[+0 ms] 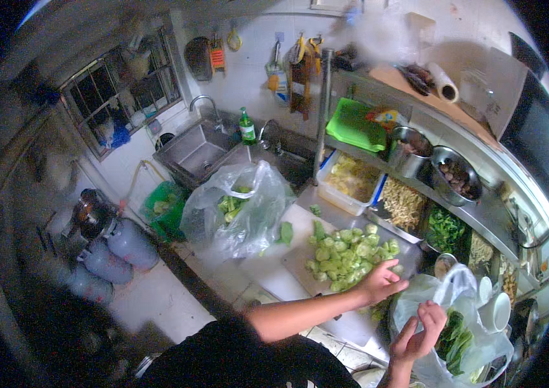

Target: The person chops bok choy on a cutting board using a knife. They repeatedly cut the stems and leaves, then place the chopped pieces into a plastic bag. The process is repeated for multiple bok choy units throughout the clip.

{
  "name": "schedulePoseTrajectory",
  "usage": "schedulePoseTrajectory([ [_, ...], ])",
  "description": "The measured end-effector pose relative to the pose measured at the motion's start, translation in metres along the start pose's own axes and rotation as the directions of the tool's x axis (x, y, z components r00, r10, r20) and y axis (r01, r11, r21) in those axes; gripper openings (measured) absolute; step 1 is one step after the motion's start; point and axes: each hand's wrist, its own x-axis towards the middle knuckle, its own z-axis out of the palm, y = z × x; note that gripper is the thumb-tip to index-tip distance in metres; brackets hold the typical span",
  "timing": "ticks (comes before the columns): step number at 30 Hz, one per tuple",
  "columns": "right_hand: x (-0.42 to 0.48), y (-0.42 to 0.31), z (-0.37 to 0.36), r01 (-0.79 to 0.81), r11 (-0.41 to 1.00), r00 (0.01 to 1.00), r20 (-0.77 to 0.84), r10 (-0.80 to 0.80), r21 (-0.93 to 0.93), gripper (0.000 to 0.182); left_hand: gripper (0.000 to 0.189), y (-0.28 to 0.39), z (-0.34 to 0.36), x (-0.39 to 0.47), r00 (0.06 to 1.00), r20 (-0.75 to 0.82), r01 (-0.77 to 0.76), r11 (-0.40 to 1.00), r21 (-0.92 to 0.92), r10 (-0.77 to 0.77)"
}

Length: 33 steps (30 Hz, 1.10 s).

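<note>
A pile of cut pale-green vegetable stem pieces (340, 257) lies on a white cutting board (293, 259). My left hand (382, 285) hovers at the pile's right edge, fingers apart, with nothing seen in it. To its right, a translucent plastic bag (407, 310) gapes around dark leafy greens (454, 339). My right hand (419, 332) is beside this bag, its thumb apart from its bent fingers and nothing visible between them. Whether it touches the plastic is unclear. Loose green leaves (285, 234) rest left of the pile.
Another plastic bag (260, 233) with greens stands near the sink (197, 145). A green basket (164, 208) and gas cylinders (131, 242) are at left. Food trays (400, 201) line the counter's back under a metal shelf (487, 218) bearing steel pots (456, 177). White cups (495, 313) flank the right bag.
</note>
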Motion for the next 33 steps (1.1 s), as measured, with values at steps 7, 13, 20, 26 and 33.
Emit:
schedulePoseTrajectory([
  [7, -0.104, -0.032, 0.049, -0.419, 0.899, 0.828, 0.35, 0.437, -0.13, 0.039, 0.024, 0.037, -0.209, -0.189, 0.791, -0.591, -0.128, 0.987, 0.093, 0.158],
  [13, -0.11, -0.099, 0.17, -0.858, 0.513, 0.468, 0.405, 0.786, -0.005, 0.013, 0.059, 0.065, -0.367, -0.215, 0.182, -0.652, 0.419, 0.542, 0.728, 0.736],
  [20, 0.03, -0.181, 0.395, -0.353, 0.903, 0.495, 0.868, -0.044, 0.247, 0.021, 0.055, -0.01, -0.543, -0.227, 0.43, -0.888, 0.284, 0.958, -0.039, -0.164],
  [26, -0.011, -0.148, 0.592, 0.2, 0.966, -0.284, 0.934, 0.218, -0.164, 0.032, 0.043, 0.156, -0.543, -0.261, 0.701, -0.685, -0.068, 0.938, -0.34, -0.197],
  [33, -0.064, -0.146, 0.653, 0.281, 0.925, -0.293, 0.895, 0.337, -0.257, 0.035, 0.048, 0.197, -0.538, -0.273, 0.807, -0.524, -0.192, 0.719, -0.668, -0.271],
])
